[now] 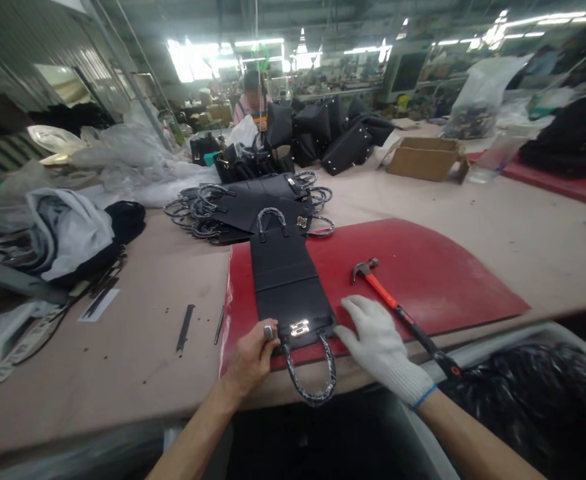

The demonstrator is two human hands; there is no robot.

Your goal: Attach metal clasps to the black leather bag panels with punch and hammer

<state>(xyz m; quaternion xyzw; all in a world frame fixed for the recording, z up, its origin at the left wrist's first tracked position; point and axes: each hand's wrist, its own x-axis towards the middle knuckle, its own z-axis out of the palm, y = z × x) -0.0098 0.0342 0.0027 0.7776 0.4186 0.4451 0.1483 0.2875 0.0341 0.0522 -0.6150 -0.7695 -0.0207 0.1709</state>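
Black bag panel: flat on the red mat point(417, 260), centre of my view, its far end by the pile of panels point(253, 197) at twelve o'clock; that's the black bag panel point(285, 267) between both hands.
Near handle: the wrapped loop point(315, 399) points to six, reaching the table's point(153, 380) front edge.
Left hand: bare hand point(253, 350), fingers curled at the panel's seven o'clock corner; I can't tell how firmly they grip.
Gloved right hand: white hand point(375, 333), loosely open, thumb by the five o'clock corner.
Hammer: head toward two, handle slanting to four and the front edge; hammer point(383, 293) just beyond the glove.
Mat room: red surface runs past the hammer toward three.
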